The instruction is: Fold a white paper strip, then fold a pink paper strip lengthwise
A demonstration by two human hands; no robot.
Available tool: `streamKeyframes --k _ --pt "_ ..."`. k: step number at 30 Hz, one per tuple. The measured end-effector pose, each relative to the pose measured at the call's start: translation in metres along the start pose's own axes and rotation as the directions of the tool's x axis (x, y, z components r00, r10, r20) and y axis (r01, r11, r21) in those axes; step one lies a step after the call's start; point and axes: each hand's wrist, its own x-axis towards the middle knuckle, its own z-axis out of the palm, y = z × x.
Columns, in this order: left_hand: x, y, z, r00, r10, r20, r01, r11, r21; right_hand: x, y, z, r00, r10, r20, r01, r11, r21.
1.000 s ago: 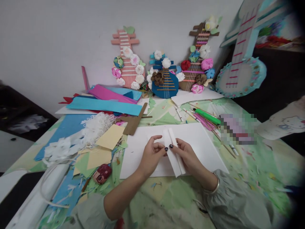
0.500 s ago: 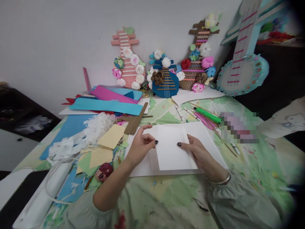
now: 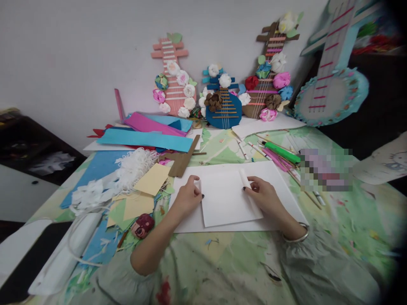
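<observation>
In lower centre of the frame, pinches with the right hand (image 3: 264, 195) the turned-up right edge of a white sheet (image 3: 223, 199), lying between both hands over a larger white paper (image 3: 270, 171). Curls the left hand (image 3: 188, 197) just beside the opposite edge; cannot tell if clamped there.

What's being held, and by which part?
A white paper sheet: the right hand holds its curled right edge; the left hand is at its left edge, grip unclear.

Paper (image 3: 227, 197) on backing sheet (image 3: 192, 223), string heap (image 3: 136, 165) to the left, pens (image 3: 281, 152) to the right, model instruments (image 3: 224, 113) behind
</observation>
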Motion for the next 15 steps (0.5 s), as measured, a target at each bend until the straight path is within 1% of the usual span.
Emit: streamKeyframes --k 6,8,11,12,13,14,15 --pt "-0.001 -0.002 0.002 0.999 0.011 -0.043 -0.005 0.991 0.131 -0.001 0.001 0.002 0.999 -0.040 0.011 0.041 0.997 -0.059" --pt "-0.002 0.000 0.005 0.996 0.033 -0.084 -0.017 0.983 0.183 -0.002 0.001 0.004 0.999 -0.051 0.017 0.052 0.997 -0.059" --pt "-0.005 0.007 0.012 0.978 0.091 -0.186 -0.044 0.969 0.243 -0.002 0.002 0.005 0.998 -0.056 0.010 0.057 0.996 -0.067" --pt "-0.006 0.010 0.016 0.969 0.129 -0.209 -0.073 0.964 0.257 -0.002 0.002 0.005 0.998 -0.057 0.007 0.057 0.996 -0.074" --pt "-0.007 0.013 0.021 0.958 0.192 -0.215 -0.129 0.953 0.275 -0.002 0.003 0.006 0.998 -0.058 0.003 0.058 0.995 -0.081" --pt "-0.008 0.016 0.026 0.942 0.275 -0.193 -0.211 0.931 0.297 -0.002 0.003 0.006 0.998 -0.059 0.001 0.059 0.994 -0.089" --pt "-0.009 0.018 0.032 0.910 0.390 -0.141 -0.328 0.885 0.331 -0.002 0.003 0.006 0.998 -0.062 -0.002 0.061 0.993 -0.100"
